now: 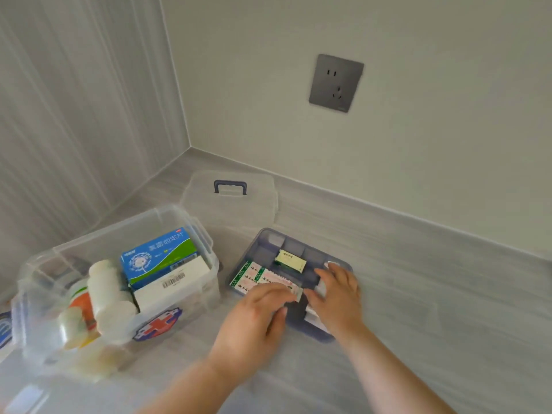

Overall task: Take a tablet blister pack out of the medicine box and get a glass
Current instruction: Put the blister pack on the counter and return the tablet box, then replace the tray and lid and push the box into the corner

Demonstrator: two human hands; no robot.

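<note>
A clear plastic medicine box [191,222] with a red cross sticker stands open at the left, holding white bottles [104,282] and a blue and green carton [161,255]. To its right lies a blue-grey divided tray [298,243] with a small yellow-green box [291,259] and green and pink sachets [254,274]. Over the tray's near part, my left hand [254,318] pinches a small silvery flat pack [297,294] at its edge. My right hand [337,294] rests with fingers spread on the tray's right side. No glass is in view.
The box's clear lid [230,201] with a blue handle lies behind, near the wall corner. A grey wall socket [336,83] is on the back wall. Grey countertop [433,294] stretches to the right.
</note>
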